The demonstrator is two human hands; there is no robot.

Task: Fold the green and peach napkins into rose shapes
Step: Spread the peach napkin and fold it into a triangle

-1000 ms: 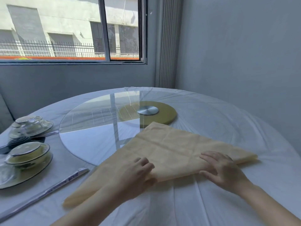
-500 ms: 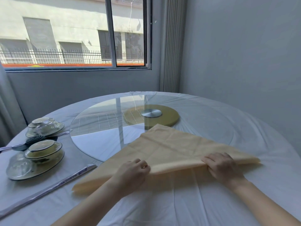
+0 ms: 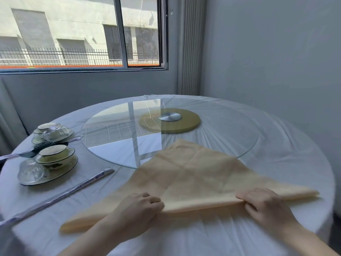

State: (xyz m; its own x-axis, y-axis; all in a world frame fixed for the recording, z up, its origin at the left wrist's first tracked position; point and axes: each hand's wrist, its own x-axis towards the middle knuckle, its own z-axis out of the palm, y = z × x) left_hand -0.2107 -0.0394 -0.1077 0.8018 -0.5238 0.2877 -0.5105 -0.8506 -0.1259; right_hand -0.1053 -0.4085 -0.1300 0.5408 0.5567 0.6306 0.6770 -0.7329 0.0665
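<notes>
Here, a peach napkin [image 3: 193, 174] lies on the round white desk [image 3: 280, 148], on its 6 o'clock side. It is folded into a big triangle. Its tip points to 12 o'clock and rests on the edge of the glass turning plate [image 3: 110, 130]. One long corner reaches out to 8 o'clock. The other reaches to 4 o'clock, close to the desk's rim.

The left hand [image 3: 140, 207] has its fingers curled on the near folded edge, and its grip pinches the cloth there. The right hand [image 3: 265, 206] is further toward 4 o'clock, and its grip is curled round that same edge too. Between the two hands the edge looks a little lifted.

At 9 o'clock sit stacked dishes [image 3: 53, 157], well apart from the napkin. A long wrapped stick [image 3: 60, 194] lies between the dishes and the napkin, near its left edge but not touching. Bare white cloth shows at 6 o'clock in front of the hands, and at 2 o'clock past the glass.
</notes>
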